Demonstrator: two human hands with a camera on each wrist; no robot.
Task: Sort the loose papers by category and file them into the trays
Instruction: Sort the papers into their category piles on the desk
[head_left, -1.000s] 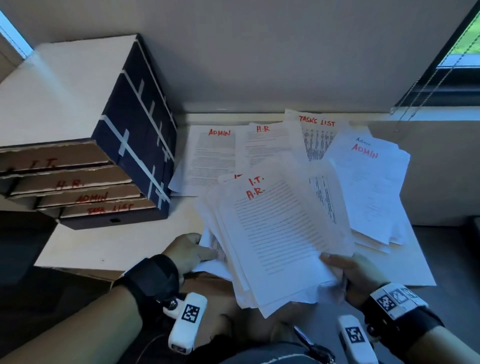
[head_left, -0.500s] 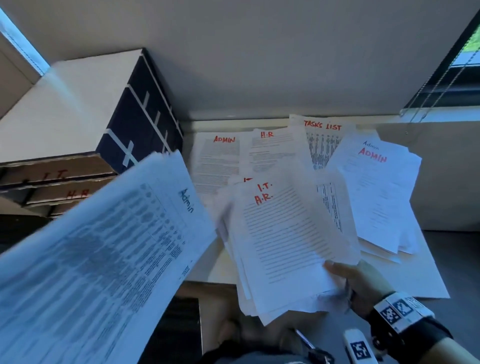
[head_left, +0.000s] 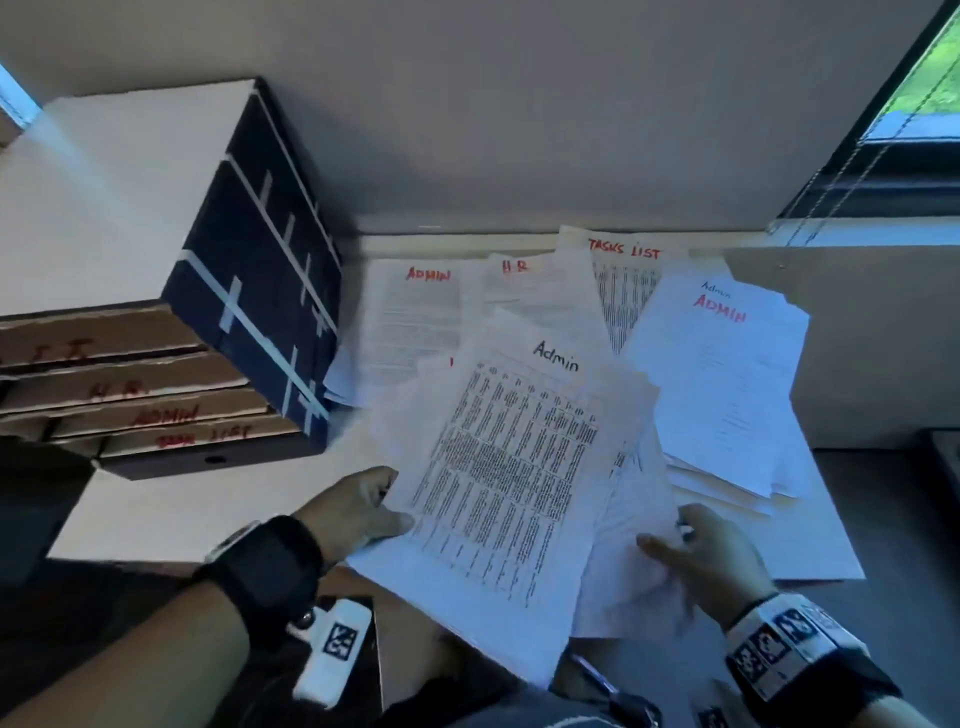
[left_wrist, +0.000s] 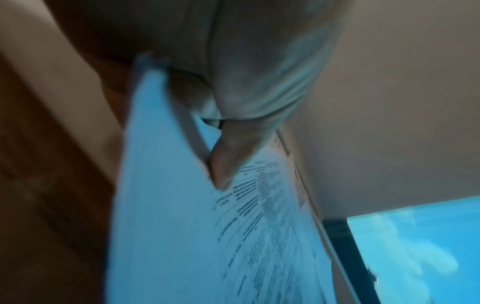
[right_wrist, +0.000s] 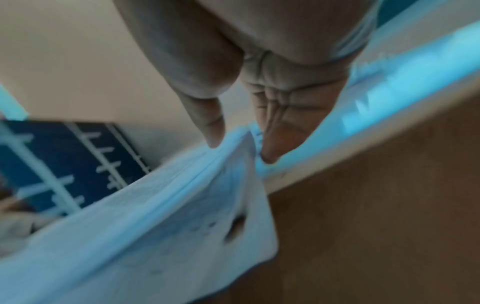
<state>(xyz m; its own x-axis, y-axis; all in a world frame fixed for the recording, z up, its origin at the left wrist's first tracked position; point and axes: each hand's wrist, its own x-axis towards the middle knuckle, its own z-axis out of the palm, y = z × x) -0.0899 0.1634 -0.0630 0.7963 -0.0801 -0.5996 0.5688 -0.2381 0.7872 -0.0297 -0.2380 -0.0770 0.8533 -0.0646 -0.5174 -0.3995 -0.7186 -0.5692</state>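
A: Right, where is each hand?

B: The left hand (head_left: 358, 506) reaches in from the lower left, wrist low and forearm angled up toward the desk. Its thumb lies on top of the sheet headed "Admin" in black (head_left: 511, 467), and the fingers are underneath, so it pinches that sheet's left edge. The left wrist view shows the same: a thumb pressed on the printed page, though blurred.

A: And the other one?

B: The right hand (head_left: 714, 558) comes in from the lower right, thumb pointing left across the loose bundle of papers (head_left: 636, 525) it grips. From the right wrist camera, thumb and fingers (right_wrist: 275, 144) clamp the bundle's edge between them.

A: Where does the sheet sit?

B: On top of that bundle, tilted, above the near edge of the desk (head_left: 171, 519).

A: The trays?

B: The stacked trays (head_left: 156, 395) stand on the left of the desk, fronts lettered I.T., H.R., ADMIN and a task list label. More papers lie spread behind: a red ADMIN page (head_left: 415, 312), an H.R. page (head_left: 519, 286), a TASKS LIST page (head_left: 628, 280), and a pile headed ADMIN (head_left: 727, 374) on the right.
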